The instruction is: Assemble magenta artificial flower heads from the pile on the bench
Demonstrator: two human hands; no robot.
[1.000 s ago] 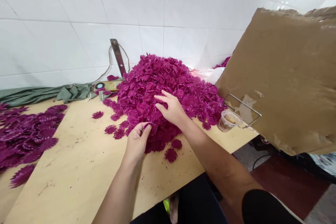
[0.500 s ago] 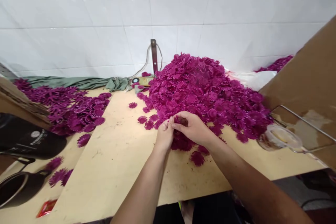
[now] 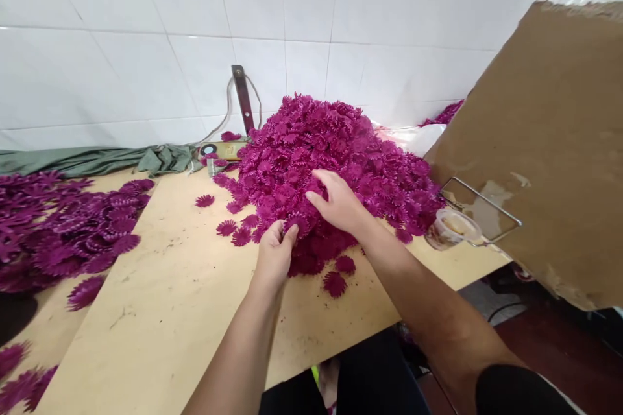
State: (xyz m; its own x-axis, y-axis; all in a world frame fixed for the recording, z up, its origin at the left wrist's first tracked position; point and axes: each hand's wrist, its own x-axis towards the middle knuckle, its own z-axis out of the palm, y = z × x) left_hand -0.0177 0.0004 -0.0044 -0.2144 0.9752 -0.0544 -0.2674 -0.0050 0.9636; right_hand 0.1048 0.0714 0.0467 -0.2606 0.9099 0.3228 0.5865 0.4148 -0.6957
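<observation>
A big heap of magenta flower-shaped pieces (image 3: 321,142) rises on the pale wooden board (image 3: 195,285). At the heap's front edge my left hand (image 3: 276,249) pinches a magenta flower piece (image 3: 296,224) between thumb and fingers. My right hand (image 3: 335,201) is over the front of the heap, to the right of and above my left, thumb and fingers apart; I make out nothing held in it. Two loose flower pieces (image 3: 335,284) lie on the board in front of the heap.
More magenta pieces (image 3: 73,227) are piled at the left. Green cloth (image 3: 97,161) runs along the tiled wall. At the right, a clear plastic cup (image 3: 450,228) sits in a wire holder (image 3: 487,204) beside a large cardboard sheet (image 3: 545,142).
My hands, together before, have separated. The right has opened and moved onto the heap, while the left keeps a flower piece. The view has turned right.
</observation>
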